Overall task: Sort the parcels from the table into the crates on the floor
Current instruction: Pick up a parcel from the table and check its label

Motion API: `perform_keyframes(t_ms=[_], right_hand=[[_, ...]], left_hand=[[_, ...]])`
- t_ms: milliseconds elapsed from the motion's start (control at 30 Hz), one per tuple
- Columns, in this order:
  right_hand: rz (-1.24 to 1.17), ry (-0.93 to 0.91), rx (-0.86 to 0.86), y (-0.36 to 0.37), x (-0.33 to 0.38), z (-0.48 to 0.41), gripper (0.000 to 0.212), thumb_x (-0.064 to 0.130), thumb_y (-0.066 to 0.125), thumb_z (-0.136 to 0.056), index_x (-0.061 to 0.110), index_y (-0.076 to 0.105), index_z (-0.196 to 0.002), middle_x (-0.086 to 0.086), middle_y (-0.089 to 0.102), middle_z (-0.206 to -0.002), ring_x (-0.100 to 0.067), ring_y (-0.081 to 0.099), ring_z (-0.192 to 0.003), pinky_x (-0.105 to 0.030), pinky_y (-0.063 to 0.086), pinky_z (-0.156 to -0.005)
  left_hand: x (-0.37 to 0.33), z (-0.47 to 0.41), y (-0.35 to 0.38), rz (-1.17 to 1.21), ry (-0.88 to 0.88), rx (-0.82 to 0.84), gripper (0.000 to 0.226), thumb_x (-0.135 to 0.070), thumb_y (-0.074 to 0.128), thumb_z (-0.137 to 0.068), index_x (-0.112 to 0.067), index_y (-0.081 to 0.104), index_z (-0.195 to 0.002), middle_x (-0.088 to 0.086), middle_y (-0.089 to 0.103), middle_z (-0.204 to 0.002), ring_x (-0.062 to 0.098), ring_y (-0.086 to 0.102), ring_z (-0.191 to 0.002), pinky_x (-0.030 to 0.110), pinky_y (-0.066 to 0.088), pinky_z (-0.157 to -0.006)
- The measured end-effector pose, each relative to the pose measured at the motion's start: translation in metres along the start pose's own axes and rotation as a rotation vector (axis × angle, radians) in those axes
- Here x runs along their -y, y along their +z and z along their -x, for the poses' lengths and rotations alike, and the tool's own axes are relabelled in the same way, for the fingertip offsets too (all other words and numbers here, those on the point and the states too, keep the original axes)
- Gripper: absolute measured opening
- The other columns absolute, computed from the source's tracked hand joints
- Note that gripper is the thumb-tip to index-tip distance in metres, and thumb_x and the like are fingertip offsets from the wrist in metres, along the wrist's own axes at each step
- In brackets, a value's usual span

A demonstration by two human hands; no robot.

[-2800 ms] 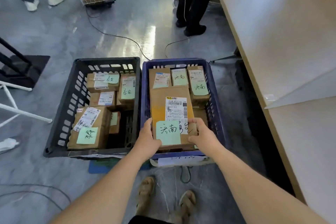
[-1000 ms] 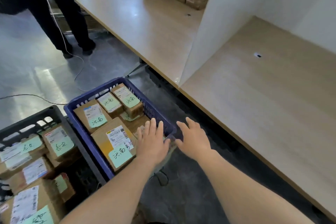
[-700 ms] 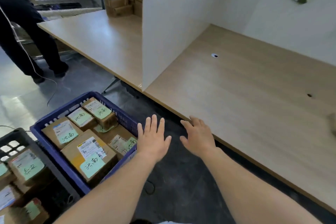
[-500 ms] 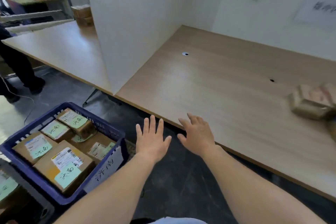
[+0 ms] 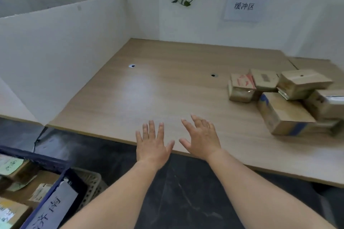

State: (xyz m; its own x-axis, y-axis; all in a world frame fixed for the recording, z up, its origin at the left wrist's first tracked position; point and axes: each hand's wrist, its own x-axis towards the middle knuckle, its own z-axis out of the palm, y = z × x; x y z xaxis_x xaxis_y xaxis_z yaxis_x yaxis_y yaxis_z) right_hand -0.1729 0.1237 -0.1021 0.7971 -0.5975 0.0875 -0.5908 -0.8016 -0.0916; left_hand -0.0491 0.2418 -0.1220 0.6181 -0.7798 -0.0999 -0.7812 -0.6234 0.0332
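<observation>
Table (image 5: 167,89) edge: left hand (image 5: 151,145), right hand (image 5: 202,139) flat, fingers spread.

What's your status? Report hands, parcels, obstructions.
Left hand open, right hand open, both empty over the table edge. Parcels piled on table, to the right, untouched. No obstruction seen between.

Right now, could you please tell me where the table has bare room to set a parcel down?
The table is bare from the white divider on the left across to the pile of parcels at the right end, and back to the wall. The right end is crowded.
</observation>
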Motion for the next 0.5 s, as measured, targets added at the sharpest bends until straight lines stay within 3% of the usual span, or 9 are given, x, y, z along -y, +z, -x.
perform_keyframes(t_ms=[500], right_hand=[[-0.004,0.358,0.005,0.007,-0.118,0.018,0.068,0.061,0.035,-0.092,0.03,0.017,-0.15,-0.008,0.02,-0.157,-0.027,0.022,-0.142,-0.048,0.016,-0.114]], left_hand=[[-0.124,-0.069,0.017,-0.042,0.294,0.028,0.073,-0.065,0.004,-0.093,-0.025,-0.027,-0.145,0.011,-0.028,-0.156,0.029,-0.024,-0.144,0.048,-0.014,-0.114]])
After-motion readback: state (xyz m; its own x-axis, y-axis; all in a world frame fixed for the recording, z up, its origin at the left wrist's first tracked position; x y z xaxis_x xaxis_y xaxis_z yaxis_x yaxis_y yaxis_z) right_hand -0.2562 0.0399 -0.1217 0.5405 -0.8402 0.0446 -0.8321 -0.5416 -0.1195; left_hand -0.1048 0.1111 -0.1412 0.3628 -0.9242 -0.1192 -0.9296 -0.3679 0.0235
